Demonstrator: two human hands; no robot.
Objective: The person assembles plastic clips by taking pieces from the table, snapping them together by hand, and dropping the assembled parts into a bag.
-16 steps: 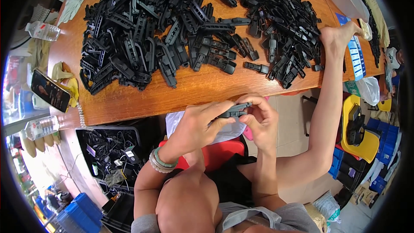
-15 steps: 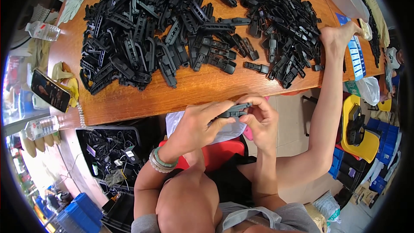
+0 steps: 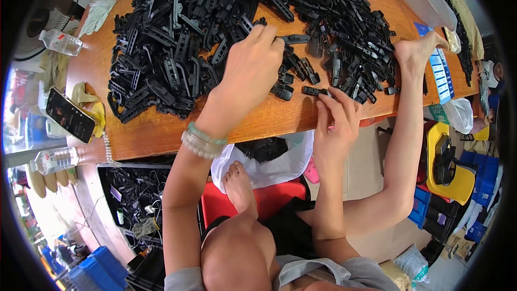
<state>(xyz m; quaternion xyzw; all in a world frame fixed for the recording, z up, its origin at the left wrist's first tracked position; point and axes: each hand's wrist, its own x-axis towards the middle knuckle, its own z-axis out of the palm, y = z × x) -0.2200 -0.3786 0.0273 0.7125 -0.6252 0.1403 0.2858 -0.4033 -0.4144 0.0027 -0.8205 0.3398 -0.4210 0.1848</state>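
Observation:
My left hand (image 3: 249, 71), with pale bead bracelets at its wrist, reaches into the right side of the pile of long black plastic parts (image 3: 175, 48). Its fingers are curled, and their tips and anything between them are hidden. Lower right, my right hand (image 3: 340, 117) is at the table edge, thumb and fingers apart. Its fingertips are at one end of a small black plastic clip (image 3: 314, 91), which lies flat on the wooden table (image 3: 237, 124). Beyond that is a pile of smaller black clips (image 3: 353, 37).
A white plastic bag (image 3: 293, 170) with black contents hangs open below the table edge, above a red stool (image 3: 274, 196). My bare foot (image 3: 414, 48) rests on the table at right. A phone (image 3: 71, 116) and clear bottles (image 3: 60, 42) are at left.
Both hands have parted from the dark plastic piece they held together over my lap. The left has reached up to the long parts, the right to the small clip. The white bag is more exposed.

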